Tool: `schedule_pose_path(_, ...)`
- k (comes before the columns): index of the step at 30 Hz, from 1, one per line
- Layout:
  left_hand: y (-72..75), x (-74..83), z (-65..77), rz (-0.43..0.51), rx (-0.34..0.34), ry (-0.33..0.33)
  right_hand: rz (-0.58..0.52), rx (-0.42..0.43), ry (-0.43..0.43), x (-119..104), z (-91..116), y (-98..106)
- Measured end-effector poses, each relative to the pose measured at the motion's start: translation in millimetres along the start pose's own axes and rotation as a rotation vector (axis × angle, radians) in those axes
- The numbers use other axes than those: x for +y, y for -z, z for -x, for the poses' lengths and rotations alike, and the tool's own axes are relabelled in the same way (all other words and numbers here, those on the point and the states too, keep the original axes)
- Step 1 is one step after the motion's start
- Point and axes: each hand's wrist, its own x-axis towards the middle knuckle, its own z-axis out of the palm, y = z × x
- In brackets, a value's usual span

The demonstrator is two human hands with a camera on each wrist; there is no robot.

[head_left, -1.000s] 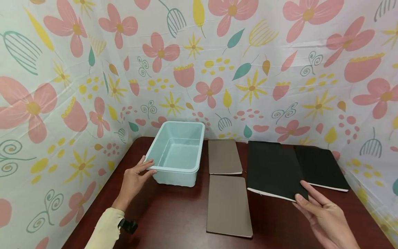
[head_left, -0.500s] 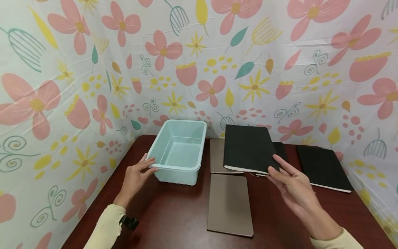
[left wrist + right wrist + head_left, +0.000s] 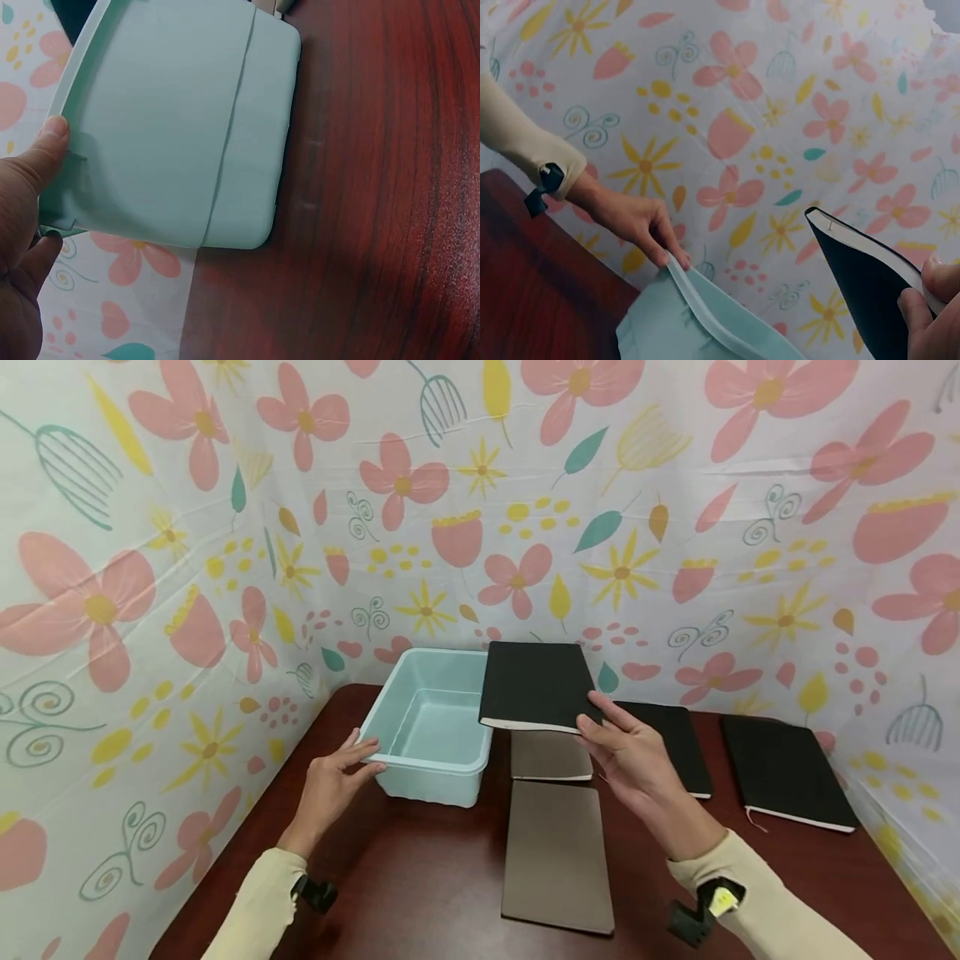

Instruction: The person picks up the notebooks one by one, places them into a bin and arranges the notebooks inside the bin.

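Observation:
My right hand pinches a black notebook by its near right corner, thumb above and fingers beneath. The notebook is lifted, its left edge overlapping the right rim of a light blue plastic bin in the head view. In the right wrist view the same notebook shows its white page edges. My left hand grips the bin's near left corner at the rim; the left wrist view has the thumb lying along that rim. The visible part of the bin's inside holds nothing.
Two taupe notebooks lie right of the bin, a near one and a far one partly hidden under the raised notebook. Farther right lie two black notebooks, one behind my right wrist, another near the flowered cloth wall.
My right hand has carried the black notebook left and up, from over the other black notebooks to the bin's right rim. The left hand keeps its place on the bin.

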Motion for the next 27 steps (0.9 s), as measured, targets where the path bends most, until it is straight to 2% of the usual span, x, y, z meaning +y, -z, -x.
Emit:
schedule_pose_path(14,-0.8,-0.6,-2.3,0.012,0.002,0.004,-0.017,-0.06,0.022,26,-41,-41)
schedule_pose_path(27,-1.5,0.6,-3.1,0.017,-0.003,0.024,-0.044,-0.031,-0.023,46,-71,-78)
